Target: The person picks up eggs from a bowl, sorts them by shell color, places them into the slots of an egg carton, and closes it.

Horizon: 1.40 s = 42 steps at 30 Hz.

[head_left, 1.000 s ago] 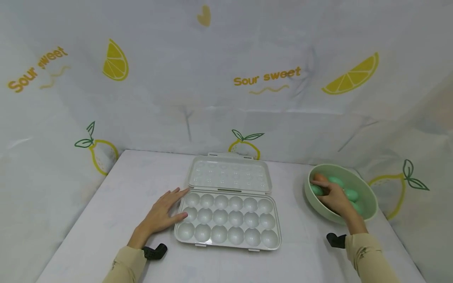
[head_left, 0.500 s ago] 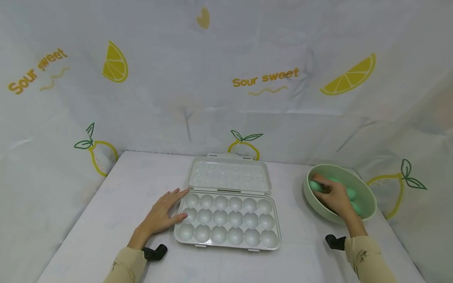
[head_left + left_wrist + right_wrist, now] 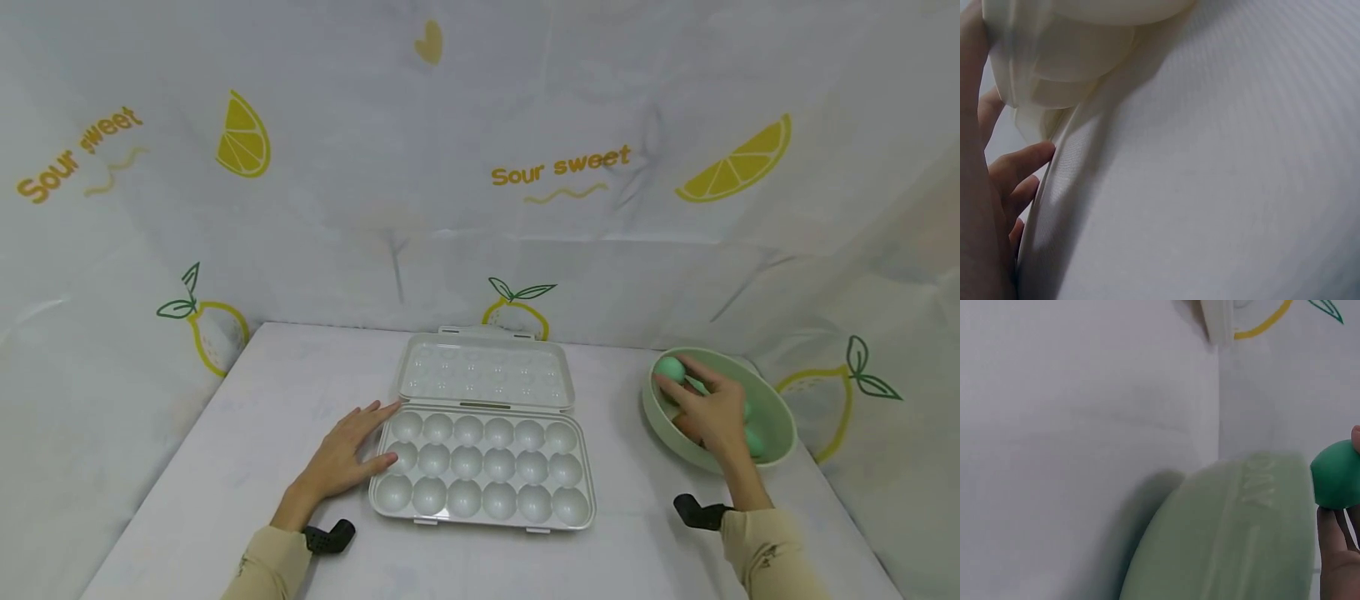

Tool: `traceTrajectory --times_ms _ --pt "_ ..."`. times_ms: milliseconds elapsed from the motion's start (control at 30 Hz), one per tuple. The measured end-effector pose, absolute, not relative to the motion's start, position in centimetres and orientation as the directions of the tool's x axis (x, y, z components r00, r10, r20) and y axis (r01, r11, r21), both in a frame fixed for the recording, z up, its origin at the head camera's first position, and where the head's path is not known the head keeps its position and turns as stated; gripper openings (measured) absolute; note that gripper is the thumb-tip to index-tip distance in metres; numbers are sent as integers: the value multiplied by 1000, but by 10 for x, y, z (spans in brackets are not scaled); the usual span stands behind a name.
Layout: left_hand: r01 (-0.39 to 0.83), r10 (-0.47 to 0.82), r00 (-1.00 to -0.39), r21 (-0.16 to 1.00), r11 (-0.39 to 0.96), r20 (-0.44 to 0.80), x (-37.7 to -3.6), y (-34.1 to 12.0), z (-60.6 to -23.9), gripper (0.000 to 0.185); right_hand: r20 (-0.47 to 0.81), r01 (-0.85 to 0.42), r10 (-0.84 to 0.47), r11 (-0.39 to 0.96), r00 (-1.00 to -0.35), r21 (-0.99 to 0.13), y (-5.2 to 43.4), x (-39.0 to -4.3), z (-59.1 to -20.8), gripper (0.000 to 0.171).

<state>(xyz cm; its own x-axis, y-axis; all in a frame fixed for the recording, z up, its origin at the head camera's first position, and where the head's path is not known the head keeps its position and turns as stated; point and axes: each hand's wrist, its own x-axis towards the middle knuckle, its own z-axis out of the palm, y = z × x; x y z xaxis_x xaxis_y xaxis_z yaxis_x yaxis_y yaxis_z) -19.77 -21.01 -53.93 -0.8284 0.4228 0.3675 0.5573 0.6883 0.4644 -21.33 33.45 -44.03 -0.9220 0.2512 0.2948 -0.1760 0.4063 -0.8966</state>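
A green egg is pinched between the fingers and thumb of my right hand, over the left rim of a pale green bowl. The same egg shows beyond the bowl's wall in the right wrist view. Below the hand, a brown egg and more green eggs lie in the bowl, partly hidden. My left hand rests with spread fingers on the left edge of a white egg box, thumb over its rim. In the left wrist view the fingers touch near the box's underside.
The egg box's clear lid lies folded back toward the rear wall sheet. Its rounded cups hold nothing. The white table spans between box and bowl. Black wrist mounts sit at both sleeves.
My right hand has risen inside the bowl and lifted a green egg up to the rim, uncovering a brown egg below. My left hand has stayed on the egg box.
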Motion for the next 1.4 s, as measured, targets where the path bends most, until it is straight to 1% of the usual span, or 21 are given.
traceTrajectory --times_ms 167,300,467,567,667,767,900,1000,1133,1300,1400 --pt "550 419 -833 467 692 362 -198 -212 -540 77 307 -231 200 332 -930 -915 304 -214 -432 52" --pt "543 414 -838 477 691 355 -197 -213 -539 77 335 -280 159 291 -929 -915 267 -217 -430 47" --pt "537 411 -842 482 692 348 -197 -213 -538 77 373 -359 39 196 -927 -913 208 -221 -432 45" --pt "532 408 -846 489 691 345 -197 -213 -538 77 371 -374 -50 165 -927 -913 172 -219 -434 45" --pt "529 404 -848 491 693 343 -197 -212 -537 78 343 -359 -129 136 -930 -923 139 -217 -438 45" --pt "525 403 -851 493 694 338 -197 -212 -536 79 300 -319 -177 96 -937 -943 109 -216 -446 45" --pt "515 401 -857 504 693 324 -197 -211 -536 78 264 -279 -202 49 -943 -959 75 -214 -458 44" --pt "516 403 -856 499 696 323 -197 -210 -537 78 256 -271 -206 46 -944 -961 55 -214 -467 43" --pt "529 408 -848 484 697 339 -198 -209 -538 78 245 -258 -214 34 -946 -966 35 -212 -475 42" --pt "538 411 -842 482 691 351 -199 -209 -541 77 222 -228 -232 -3 -947 -974 23 -211 -482 40" --pt "536 406 -843 488 688 354 -199 -210 -541 77 222 -233 -244 15 -944 -972 19 -211 -482 39"
